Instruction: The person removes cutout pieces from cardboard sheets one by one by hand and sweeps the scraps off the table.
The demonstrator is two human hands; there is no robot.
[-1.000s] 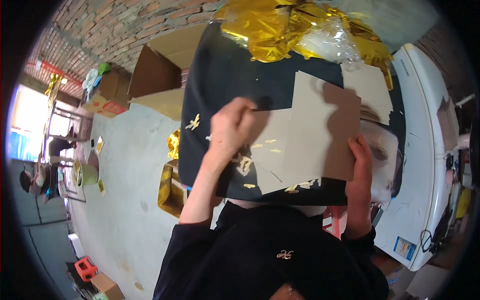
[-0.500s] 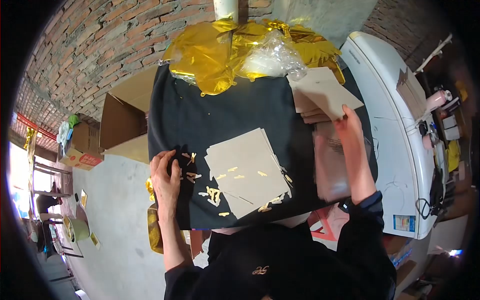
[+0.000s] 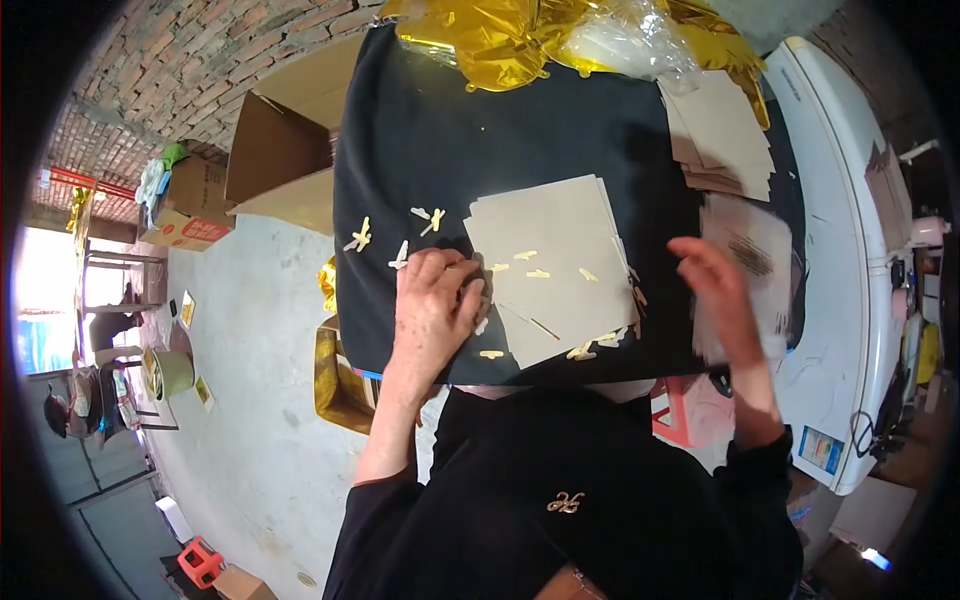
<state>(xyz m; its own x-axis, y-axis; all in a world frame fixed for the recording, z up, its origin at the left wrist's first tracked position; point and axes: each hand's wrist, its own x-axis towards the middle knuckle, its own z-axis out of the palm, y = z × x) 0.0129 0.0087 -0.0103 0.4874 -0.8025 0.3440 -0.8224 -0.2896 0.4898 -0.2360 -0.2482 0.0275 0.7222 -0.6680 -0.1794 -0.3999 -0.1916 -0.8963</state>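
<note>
My left hand (image 3: 432, 308) rests on the black cloth at the left edge of a stack of grey cards (image 3: 545, 232). Its fingers are bent and its thumb stands apart; small cream-coloured strips (image 3: 490, 354) lie around it, and what is beneath the palm is hidden. More strips lie on top of the cards and along their lower right edge. My right hand (image 3: 722, 292), a little blurred, is over the near right of the table with fingers apart and nothing in them. Beside and partly under it are clear plastic bags (image 3: 765, 262).
A second pile of grey cards (image 3: 722, 135) sits at the far right. Gold foil and clear plastic wrap (image 3: 625, 42) cover the table's back edge. An open cardboard box (image 3: 285, 150) stands to the left, a white appliance (image 3: 835, 250) to the right.
My right hand has let go of a card at the far right pile and drawn back toward me. My left hand has moved right, to the stack's edge. The view has shifted.
</note>
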